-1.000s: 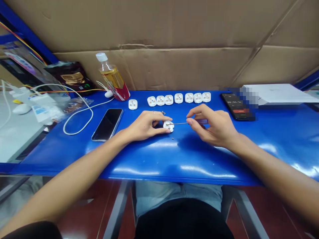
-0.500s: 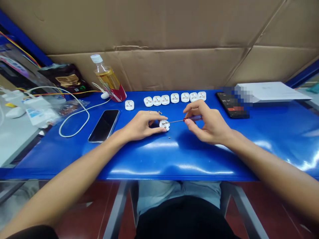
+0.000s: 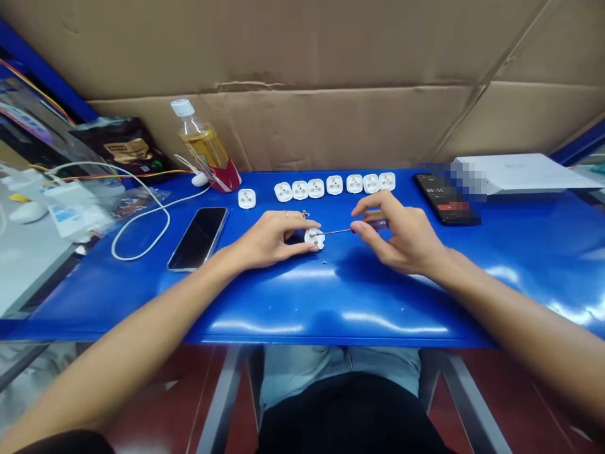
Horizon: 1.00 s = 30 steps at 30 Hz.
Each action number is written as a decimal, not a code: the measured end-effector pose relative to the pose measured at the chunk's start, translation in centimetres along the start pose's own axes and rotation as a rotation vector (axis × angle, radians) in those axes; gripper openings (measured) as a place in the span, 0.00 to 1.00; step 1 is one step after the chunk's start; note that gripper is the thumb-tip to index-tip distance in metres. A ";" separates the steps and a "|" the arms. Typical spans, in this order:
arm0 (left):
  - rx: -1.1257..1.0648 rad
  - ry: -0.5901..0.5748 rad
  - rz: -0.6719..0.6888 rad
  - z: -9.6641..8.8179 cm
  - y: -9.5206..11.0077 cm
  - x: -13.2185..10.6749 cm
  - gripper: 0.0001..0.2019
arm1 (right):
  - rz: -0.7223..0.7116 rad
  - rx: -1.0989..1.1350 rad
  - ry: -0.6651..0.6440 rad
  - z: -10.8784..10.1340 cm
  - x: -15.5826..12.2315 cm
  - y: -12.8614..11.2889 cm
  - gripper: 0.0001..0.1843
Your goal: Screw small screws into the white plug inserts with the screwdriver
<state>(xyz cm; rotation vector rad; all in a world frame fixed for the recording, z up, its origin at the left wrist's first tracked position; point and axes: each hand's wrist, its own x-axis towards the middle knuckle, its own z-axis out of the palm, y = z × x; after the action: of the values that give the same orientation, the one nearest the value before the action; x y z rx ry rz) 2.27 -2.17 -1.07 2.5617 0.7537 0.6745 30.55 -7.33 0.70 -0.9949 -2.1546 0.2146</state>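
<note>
Between the thumb and fingers of my left hand (image 3: 278,239) is a small round white plug part (image 3: 316,238) with metal pieces in it, held at the blue tabletop. My right hand (image 3: 401,233) is closed around the handle of a screwdriver (image 3: 338,231), whose thin shaft points left. The screwdriver's tip is at the plug part's face; whether it sits in a screw is too small to tell. Just behind my left fingers lie small brass-coloured pieces (image 3: 305,214). A tiny screw-like piece (image 3: 324,262) rests in front of the plug part.
Several white square plug parts (image 3: 334,185) stand in a row at the back, one (image 3: 246,198) apart at left. A phone (image 3: 198,238), a white cable (image 3: 167,221) and a drink bottle (image 3: 208,151) are left. A second phone (image 3: 439,198) and white box (image 3: 524,173) are right.
The right hand's fingers have shifted slightly on the screwdriver handle. The tip remains at the plug part, and the left hand keeps its hold. The whole view has shifted a little.
</note>
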 end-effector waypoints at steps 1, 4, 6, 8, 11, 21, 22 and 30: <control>0.000 0.001 0.000 0.0 0.0 0.0 0.21 | -0.011 0.005 -0.008 0.0 0.0 0.0 0.08; -0.007 0.011 0.000 0.0 0.0 0.0 0.21 | -0.049 0.040 -0.007 -0.1 0.1 0.0 0.09; -0.006 0.008 0.004 0.0 0.0 0.0 0.21 | -0.036 0.012 0.012 0.0 0.1 0.0 0.07; -0.011 -0.002 0.002 0.0 0.0 0.0 0.21 | -0.020 -0.026 0.023 0.0 0.0 0.0 0.06; -0.023 -0.005 -0.006 0.0 0.1 0.0 0.21 | -0.055 0.001 0.000 -0.1 0.0 0.1 0.08; -0.003 0.024 0.017 0.1 0.0 0.1 0.21 | -0.035 0.018 -0.003 0.0 0.0 0.0 0.08; -0.004 0.022 0.011 0.1 0.0 0.1 0.21 | -0.041 0.030 -0.004 0.0 0.0 0.0 0.08; -0.004 0.022 -0.004 0.2 -0.1 0.0 0.21 | -0.071 -0.001 -0.027 -0.1 0.0 0.0 0.12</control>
<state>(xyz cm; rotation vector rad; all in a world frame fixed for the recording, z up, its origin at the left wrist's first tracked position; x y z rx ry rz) 2.37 -2.14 -1.25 2.5525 0.7629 0.7031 30.62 -7.35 0.72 -0.9195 -2.2109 0.1936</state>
